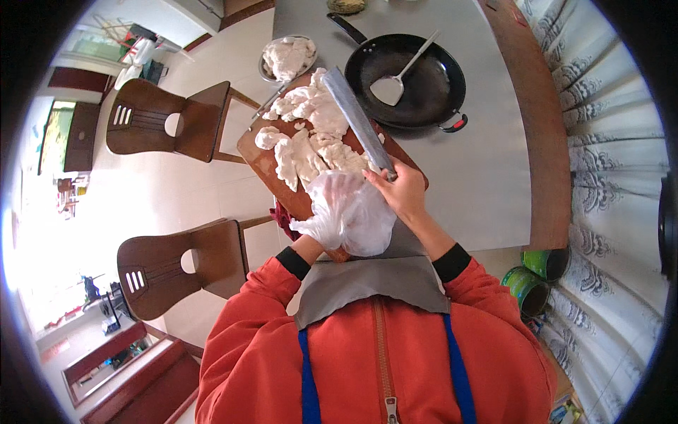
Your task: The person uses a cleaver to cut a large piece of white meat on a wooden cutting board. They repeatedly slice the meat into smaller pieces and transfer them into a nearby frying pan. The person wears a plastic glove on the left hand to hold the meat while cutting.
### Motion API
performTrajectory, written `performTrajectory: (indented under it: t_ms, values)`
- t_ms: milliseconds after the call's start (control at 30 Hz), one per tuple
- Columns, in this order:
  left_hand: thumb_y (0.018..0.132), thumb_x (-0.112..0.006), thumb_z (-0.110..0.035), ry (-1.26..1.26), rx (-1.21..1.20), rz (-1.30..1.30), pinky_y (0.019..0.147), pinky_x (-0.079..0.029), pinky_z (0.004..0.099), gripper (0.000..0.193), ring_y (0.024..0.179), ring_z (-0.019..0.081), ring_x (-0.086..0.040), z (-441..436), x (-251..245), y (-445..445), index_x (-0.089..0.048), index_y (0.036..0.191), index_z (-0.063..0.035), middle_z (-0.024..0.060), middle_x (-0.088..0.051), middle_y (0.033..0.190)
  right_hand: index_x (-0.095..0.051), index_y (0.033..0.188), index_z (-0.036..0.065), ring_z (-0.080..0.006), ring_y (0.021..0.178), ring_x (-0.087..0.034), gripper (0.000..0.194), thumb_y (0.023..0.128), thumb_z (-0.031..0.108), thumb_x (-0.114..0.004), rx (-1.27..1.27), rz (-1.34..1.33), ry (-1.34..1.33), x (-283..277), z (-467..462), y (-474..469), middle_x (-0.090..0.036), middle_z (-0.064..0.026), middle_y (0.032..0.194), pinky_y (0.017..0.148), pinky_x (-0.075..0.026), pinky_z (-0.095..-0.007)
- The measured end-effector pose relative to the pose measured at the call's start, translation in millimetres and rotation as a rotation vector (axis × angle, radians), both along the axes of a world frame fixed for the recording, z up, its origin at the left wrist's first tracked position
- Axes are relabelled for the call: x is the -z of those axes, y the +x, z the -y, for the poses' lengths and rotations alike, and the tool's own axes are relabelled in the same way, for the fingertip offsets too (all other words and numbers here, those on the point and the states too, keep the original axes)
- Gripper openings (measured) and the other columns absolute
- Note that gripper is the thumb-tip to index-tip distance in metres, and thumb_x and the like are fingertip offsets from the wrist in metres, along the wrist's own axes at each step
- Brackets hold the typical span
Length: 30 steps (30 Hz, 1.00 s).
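My left hand is inside a clear plastic bag, its fingers only faintly visible through the film. It lies at the near edge of pale, raw-looking meat pieces, and its grip is hidden. My right hand grips the handle of a large knife. The grey blade slants up and left, over the right side of the meat. Under it all is a brown wooden cutting board, set at an angle near the table's left edge. More pale meat is heaped on the board's far half.
A black wok with a metal spatula stands beyond the board to the right, on the grey-covered table. A metal bowl of pale meat is at the far left. Two brown chairs stand left; green tins are lower right.
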State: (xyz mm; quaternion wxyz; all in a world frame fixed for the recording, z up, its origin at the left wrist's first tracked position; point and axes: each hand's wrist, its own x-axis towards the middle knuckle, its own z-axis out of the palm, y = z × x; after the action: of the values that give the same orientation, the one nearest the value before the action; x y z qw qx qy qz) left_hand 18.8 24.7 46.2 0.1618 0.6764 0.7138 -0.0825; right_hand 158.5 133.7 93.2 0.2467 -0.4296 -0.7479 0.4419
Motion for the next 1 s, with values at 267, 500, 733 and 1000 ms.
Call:
performTrajectory:
  t_ms: [267, 500, 733, 1000]
  values:
    - [0.072, -0.068, -0.017, 0.227, -0.529, 0.299, 0.107, -0.024, 0.0347, 0.073, 0.127, 0.0325, -0.03, 50, -43, -36, -0.033, 0.136, -0.0104, 0.0135, -0.033, 0.137, -0.06, 0.106, 0.007, -0.0268, 0.064, -0.059, 0.031, 0.078, 0.02, -0.062, -0.031, 0.15, 0.5, 31, -2, -1, -0.057, -0.01, 0.073, 0.057, -0.048, -0.0365]
    - [0.071, -0.066, -0.037, 0.63, -0.586, 0.283, 0.083, -0.042, 0.0393, 0.035, 0.092, 0.0281, -0.053, 65, -67, -52, -0.063, 0.094, -0.0108, 0.0097, -0.061, 0.093, -0.058, 0.107, 0.012, -0.0231, 0.078, -0.056, 0.036, 0.071, 0.01, -0.065, -0.322, 0.308, 0.699, 104, 15, 9, -0.055, -0.0059, 0.081, 0.067, -0.047, -0.0351]
    - [0.074, -0.062, -0.028, 0.222, -0.7, 0.116, 0.096, -0.032, 0.0449, 0.049, 0.113, 0.0371, -0.04, 81, -38, -52, -0.051, 0.118, -0.0091, 0.018, -0.045, 0.124, -0.063, 0.098, 0.008, -0.0232, 0.084, -0.054, 0.021, 0.078, 0.015, -0.061, -0.279, 0.37, 0.522, 96, 21, 0, -0.056, -0.0059, 0.087, 0.072, -0.046, -0.0356]
    - [0.073, -0.063, -0.023, 0.389, -0.425, 0.184, 0.105, -0.019, 0.0437, 0.069, 0.125, 0.0371, -0.026, 77, -19, -44, -0.033, 0.132, -0.0056, 0.0167, -0.033, 0.134, -0.062, 0.104, 0.002, -0.031, 0.074, -0.06, 0.046, 0.075, 0.037, -0.069, -0.561, -0.034, 0.117, -28, 13, -78, -0.063, -0.0179, 0.089, 0.071, -0.048, -0.0359]
